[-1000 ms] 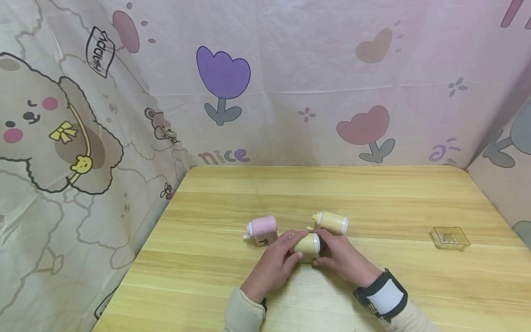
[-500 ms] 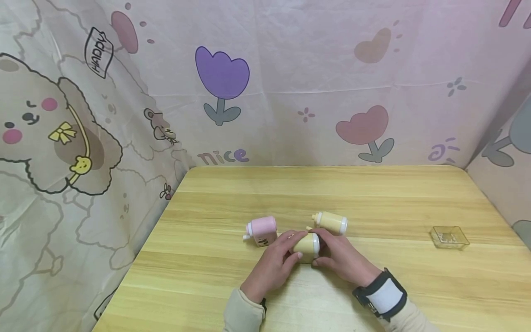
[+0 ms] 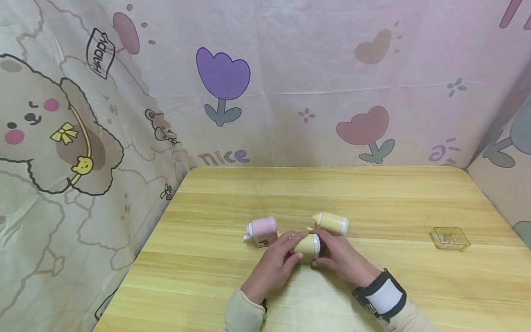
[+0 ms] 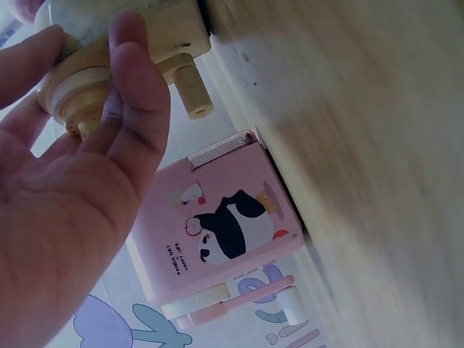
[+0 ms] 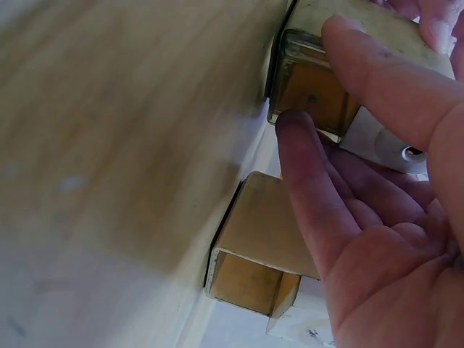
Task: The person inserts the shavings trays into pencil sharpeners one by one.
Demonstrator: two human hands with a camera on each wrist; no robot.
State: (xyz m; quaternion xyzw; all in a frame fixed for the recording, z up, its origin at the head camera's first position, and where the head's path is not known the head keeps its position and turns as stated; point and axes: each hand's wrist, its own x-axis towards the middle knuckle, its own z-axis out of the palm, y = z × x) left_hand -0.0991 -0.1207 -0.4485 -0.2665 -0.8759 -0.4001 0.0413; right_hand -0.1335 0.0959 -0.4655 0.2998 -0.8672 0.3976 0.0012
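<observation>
A yellow crank pencil sharpener (image 3: 309, 244) stands on the table between both hands. My left hand (image 3: 277, 260) grips its front end, fingers around the round nose and the thumb on the near side. In the left wrist view its crank knob (image 4: 191, 90) sticks out past the fingers. My right hand (image 3: 344, 259) holds the rear end, with thumb and fingers on opposite sides. A clear drawer (image 5: 312, 90) sits in the sharpener's back, a fingertip right at its edge. The palm side hides part of the body.
A pink panda sharpener (image 3: 264, 228) stands just left of the left hand. Behind the right hand is another yellow sharpener (image 3: 333, 222), its drawer recess (image 5: 246, 281) open. A clear yellowish tray (image 3: 450, 238) with pale bits lies farther right on the wooden table (image 3: 386, 198).
</observation>
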